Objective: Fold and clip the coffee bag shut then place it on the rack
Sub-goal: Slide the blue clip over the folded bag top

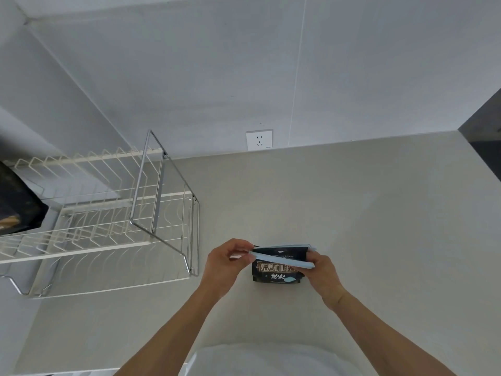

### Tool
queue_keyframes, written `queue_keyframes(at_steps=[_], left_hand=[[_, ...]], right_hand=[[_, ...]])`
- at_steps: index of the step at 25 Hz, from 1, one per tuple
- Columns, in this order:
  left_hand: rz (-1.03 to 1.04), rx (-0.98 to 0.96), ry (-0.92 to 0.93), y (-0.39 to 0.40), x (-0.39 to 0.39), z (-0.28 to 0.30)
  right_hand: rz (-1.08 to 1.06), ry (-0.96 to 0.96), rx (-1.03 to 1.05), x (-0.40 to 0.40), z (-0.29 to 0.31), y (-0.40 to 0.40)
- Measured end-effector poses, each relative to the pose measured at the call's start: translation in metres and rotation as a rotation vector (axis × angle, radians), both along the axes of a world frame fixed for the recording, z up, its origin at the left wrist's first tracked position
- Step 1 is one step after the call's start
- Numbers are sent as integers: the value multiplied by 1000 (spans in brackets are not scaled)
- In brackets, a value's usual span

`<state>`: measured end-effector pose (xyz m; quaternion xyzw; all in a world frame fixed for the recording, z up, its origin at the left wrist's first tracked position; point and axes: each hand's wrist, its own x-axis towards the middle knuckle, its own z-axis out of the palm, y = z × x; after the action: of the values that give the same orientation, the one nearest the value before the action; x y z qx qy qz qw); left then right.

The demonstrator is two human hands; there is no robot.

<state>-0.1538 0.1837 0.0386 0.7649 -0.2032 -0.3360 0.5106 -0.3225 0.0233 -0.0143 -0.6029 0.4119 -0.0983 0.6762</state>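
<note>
Low in the centre of the frame, the left hand is pinching one end of a long pale blue clip between thumb and fingertips, while the right hand is gripping its other end together with the bag's edge. The black coffee bag is standing on the counter between both hands, the clip lying across its top. The wire rack is sitting at the left.

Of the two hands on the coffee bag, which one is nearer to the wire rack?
The left hand. It pinches the end of the blue clip on the coffee bag on the side facing the wire rack; the right hand holds the far side.
</note>
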Motion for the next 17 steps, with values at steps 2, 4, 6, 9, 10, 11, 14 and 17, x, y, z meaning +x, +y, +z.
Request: queue_keyframes(at_steps=[2,4,6,9,10,11,14,17], left_hand=[[32,-25,33,0,-2,-3],[57,-49,62,-1,-3,-6],[64,-66,87,-4,-5,-8],[64,-68,78,-7,-9,-10],[59,-63,76,-8,-9,-10],[42,-53,75,-9,-8,-9],[-80,26,5,-12,-5,-5],[-255,115,-148,-25,-4,5]], right_hand=[[-19,-2,25,0,-1,0],[-30,-1,38,0,-2,0],[-35,-4,36,0,-3,-1],[-70,1,43,-1,-3,0],[-75,3,41,-2,-3,0],[-76,5,36,-2,-2,1],[-58,0,9,-2,-2,1],[-48,24,1,-1,-2,0]])
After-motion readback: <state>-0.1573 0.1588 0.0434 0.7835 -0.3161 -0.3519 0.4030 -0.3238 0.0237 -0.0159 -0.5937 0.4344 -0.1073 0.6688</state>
